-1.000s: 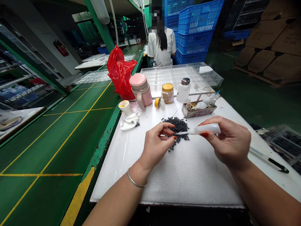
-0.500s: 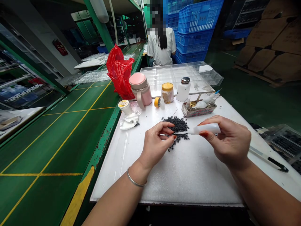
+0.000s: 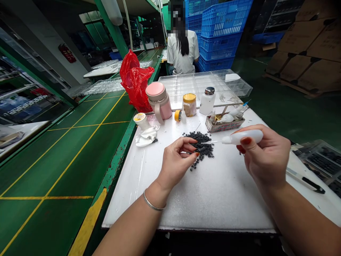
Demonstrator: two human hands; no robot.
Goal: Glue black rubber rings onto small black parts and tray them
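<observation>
My right hand (image 3: 266, 153) is closed around a white squeeze bottle (image 3: 247, 137), held nearly level. Its thin pale nozzle points left, toward the fingertips of my left hand (image 3: 179, 156). Thumb and fingers of my left hand curl together at the left side of a pile of small black ring-like parts (image 3: 202, 140). A dark shape shows by those fingertips, but against the black pile I cannot make out what it is. Both hands are above a white work board (image 3: 202, 199).
Behind the pile stand a pink mug (image 3: 165, 108), yellow tape roll (image 3: 178, 115), yellow-lidded jar (image 3: 189, 106), white pump bottle (image 3: 207, 103) and small box of bottles (image 3: 226, 125). A white cloth (image 3: 146, 137) lies left, a cutter knife (image 3: 306, 179) right. A person (image 3: 182, 49) sits ahead.
My right hand has drawn the squeeze bottle right and slightly up, so its nozzle is farther from my left fingertips. My left hand has barely moved.
</observation>
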